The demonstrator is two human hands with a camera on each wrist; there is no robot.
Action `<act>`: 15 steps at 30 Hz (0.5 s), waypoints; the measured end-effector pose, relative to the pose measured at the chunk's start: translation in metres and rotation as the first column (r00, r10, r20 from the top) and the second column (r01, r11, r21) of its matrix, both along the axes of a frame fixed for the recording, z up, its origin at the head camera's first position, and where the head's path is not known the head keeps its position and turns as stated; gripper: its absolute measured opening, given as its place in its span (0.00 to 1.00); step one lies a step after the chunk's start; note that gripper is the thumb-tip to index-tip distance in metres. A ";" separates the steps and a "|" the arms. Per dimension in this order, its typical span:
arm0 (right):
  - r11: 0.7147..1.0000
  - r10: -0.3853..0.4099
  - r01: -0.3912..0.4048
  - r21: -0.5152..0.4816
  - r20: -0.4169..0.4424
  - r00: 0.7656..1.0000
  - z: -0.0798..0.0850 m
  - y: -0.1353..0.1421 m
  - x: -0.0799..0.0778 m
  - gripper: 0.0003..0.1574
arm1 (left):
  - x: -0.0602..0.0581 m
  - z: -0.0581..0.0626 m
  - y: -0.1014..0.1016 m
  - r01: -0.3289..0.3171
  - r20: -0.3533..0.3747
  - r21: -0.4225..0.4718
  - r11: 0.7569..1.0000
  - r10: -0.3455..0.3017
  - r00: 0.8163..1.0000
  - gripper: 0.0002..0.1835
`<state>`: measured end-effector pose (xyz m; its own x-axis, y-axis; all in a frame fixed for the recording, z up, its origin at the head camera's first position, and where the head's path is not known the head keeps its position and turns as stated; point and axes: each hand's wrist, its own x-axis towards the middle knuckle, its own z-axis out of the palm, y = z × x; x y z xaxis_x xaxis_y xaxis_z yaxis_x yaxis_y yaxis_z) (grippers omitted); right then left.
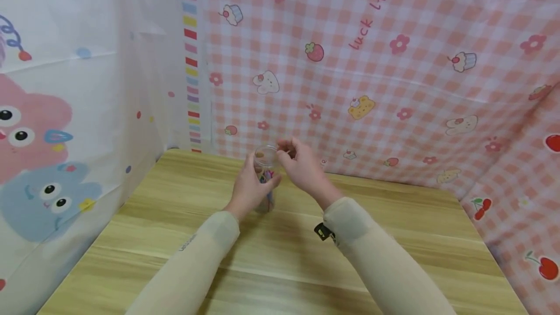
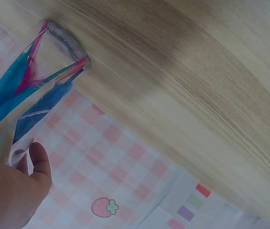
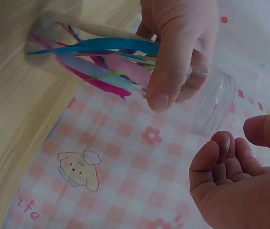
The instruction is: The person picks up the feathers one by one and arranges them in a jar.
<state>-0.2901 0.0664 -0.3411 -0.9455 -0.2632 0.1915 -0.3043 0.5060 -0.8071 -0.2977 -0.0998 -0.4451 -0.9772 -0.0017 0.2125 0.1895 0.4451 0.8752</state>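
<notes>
A clear plastic jar (image 3: 216, 105) holds several feathers (image 3: 111, 45) in blue, pink, magenta and green. It appears upright on the table near the back edge. My left hand (image 1: 249, 186) grips the jar around its upper part, thumb on one side and fingers on the other. Just right of the jar's ridged mouth is my right hand (image 1: 302, 164), its fingers loosely bent. In the right wrist view, a gap shows between that hand's thumb and fingers (image 3: 204, 162), with nothing held there. The left wrist view shows the jar's base and feathers (image 2: 11, 88) beyond part of the left hand (image 2: 13, 191).
The wood-grain table (image 1: 271, 266) spreads out beneath both forearms. Behind it hangs a pink checked cloth (image 1: 280, 106), and a white cartoon cloth (image 1: 100, 125) hangs on the left. A black clip (image 1: 323, 231) is at the right sleeve's cuff.
</notes>
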 end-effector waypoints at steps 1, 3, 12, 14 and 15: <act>1.000 -0.004 0.005 -0.010 0.008 1.000 0.000 0.003 0.001 0.20 | 0.000 0.000 0.000 -0.002 0.001 0.002 1.000 0.002 1.000 0.45; 1.000 -0.008 0.008 -0.023 0.017 1.000 -0.002 0.011 0.003 0.21 | -0.001 0.001 0.001 -0.006 0.012 0.005 1.000 0.006 1.000 0.46; 0.979 -0.076 0.084 0.184 -0.052 0.996 -0.039 0.106 0.026 0.18 | 0.005 0.002 -0.016 0.059 0.091 -0.101 0.993 -0.050 0.995 0.64; 0.961 -0.112 0.125 0.248 -0.068 0.991 -0.051 0.138 0.030 0.21 | 0.008 -0.002 -0.029 0.070 0.087 -0.162 0.984 -0.056 0.995 0.69; 0.949 -0.131 0.142 0.280 -0.060 0.990 -0.056 0.156 0.030 0.24 | 0.009 -0.005 -0.037 0.076 0.081 -0.195 0.978 -0.062 0.995 0.69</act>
